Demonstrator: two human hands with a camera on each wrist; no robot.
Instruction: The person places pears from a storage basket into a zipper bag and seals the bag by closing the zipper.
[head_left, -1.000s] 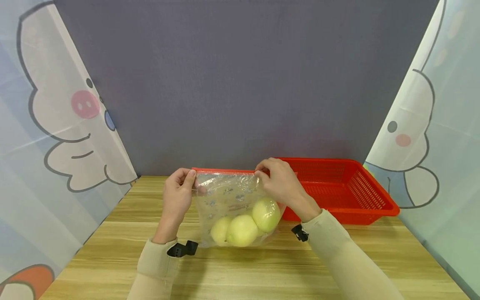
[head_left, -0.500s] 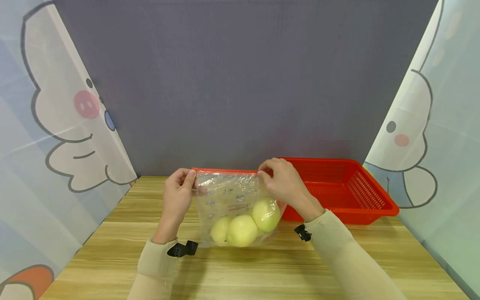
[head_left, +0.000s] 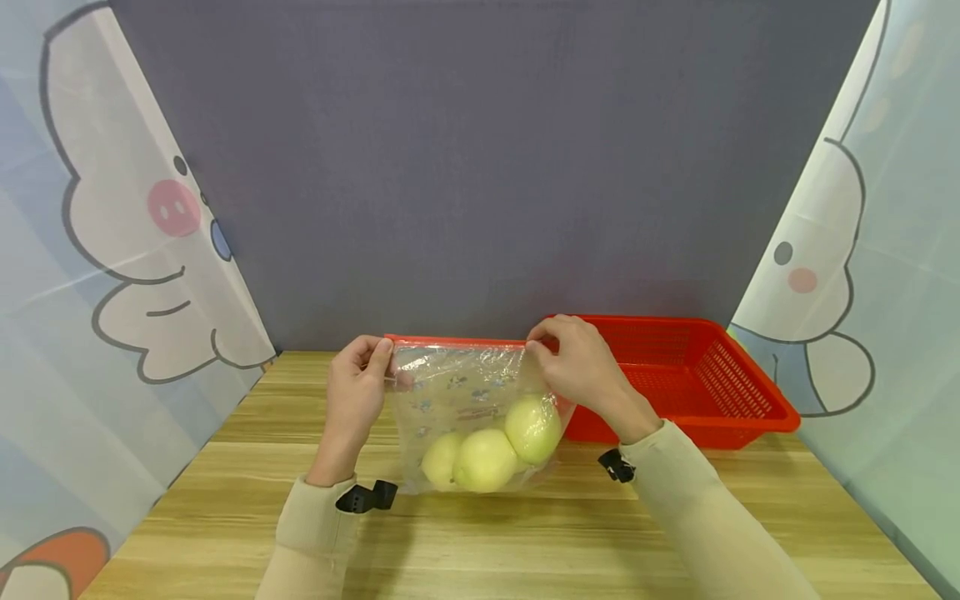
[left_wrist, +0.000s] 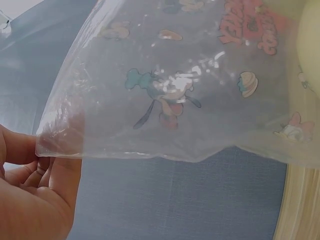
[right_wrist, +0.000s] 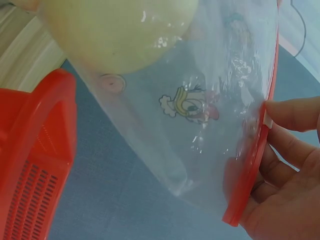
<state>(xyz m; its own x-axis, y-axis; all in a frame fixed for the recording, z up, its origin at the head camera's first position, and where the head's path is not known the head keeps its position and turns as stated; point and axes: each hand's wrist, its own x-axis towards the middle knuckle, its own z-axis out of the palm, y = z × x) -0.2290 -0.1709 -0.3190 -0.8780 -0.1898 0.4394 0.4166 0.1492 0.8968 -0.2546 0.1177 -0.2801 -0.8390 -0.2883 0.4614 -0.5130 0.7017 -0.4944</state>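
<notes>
A clear zip bag (head_left: 438,396) with cartoon prints stands upright in the middle of the head view. Inside it, at the bottom, lie three pale yellow-green round fruits (head_left: 486,461), whose kind I cannot tell. Along the bag's top runs a red zip strip (head_left: 457,342). My left hand (head_left: 354,396) pinches the top left corner between thumb and fingers. Toward the right end of the strip, my right hand (head_left: 577,367) pinches a small whitish slider (right_wrist: 268,121), with a stretch of red strip beyond it lying against the fingers in the right wrist view.
Behind my right hand, a red plastic basket (head_left: 742,429) with slotted walls stands on the wooden table (head_left: 480,550). A dark grey panel (head_left: 480,167) rises at the back. Printed curtains (head_left: 907,275) hang at both sides.
My right hand has slid to the right along the red strip, a little at a time. The left hand, the bag and the fruits stay about where they were.
</notes>
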